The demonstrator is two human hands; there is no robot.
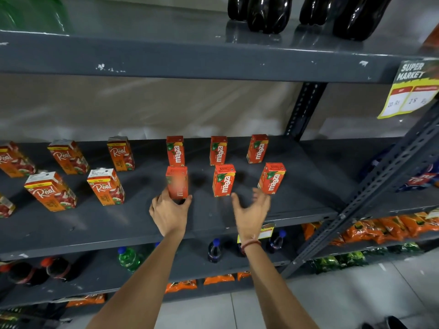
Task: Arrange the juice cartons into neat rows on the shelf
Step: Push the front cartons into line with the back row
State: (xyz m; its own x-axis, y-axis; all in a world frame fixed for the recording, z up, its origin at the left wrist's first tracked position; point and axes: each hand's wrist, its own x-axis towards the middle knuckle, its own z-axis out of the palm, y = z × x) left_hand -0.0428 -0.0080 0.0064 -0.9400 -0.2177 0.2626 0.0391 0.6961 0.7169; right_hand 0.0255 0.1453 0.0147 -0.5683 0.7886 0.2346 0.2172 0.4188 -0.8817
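Head view: left hand [169, 213] clamped low on front-left Maaza carton [177, 181], upright on grey shelf [118, 224], front row. Right hand [251, 210] spread, empty, just before front-right carton [272, 178]. Probably light, stiff but crushable, smooth-sided; best pinched across narrow sides, low down.
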